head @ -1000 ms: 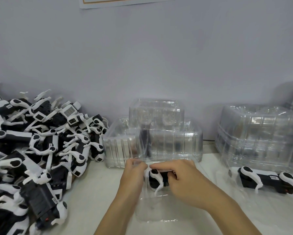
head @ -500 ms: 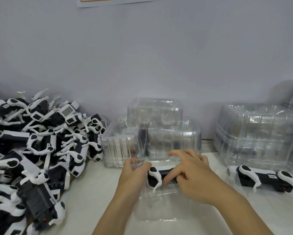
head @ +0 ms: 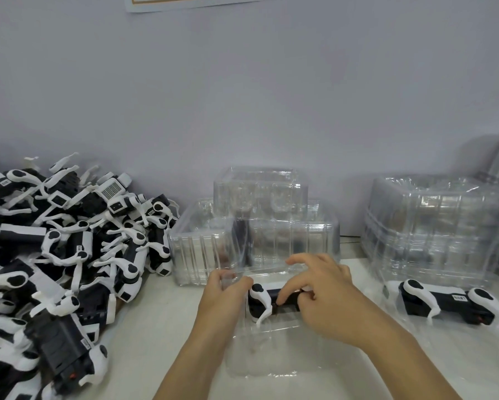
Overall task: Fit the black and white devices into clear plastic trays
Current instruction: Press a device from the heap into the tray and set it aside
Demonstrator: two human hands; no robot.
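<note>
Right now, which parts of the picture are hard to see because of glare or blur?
Head view: the clear plastic tray under the hands almost vanishes against the white table; the stacked clear trays show glare streaks; the right hand looks slightly blurred.

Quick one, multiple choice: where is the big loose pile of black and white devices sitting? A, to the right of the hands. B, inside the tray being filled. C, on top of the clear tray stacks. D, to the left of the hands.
D: the heap of devices covers the table's left side, left of both hands.
</note>
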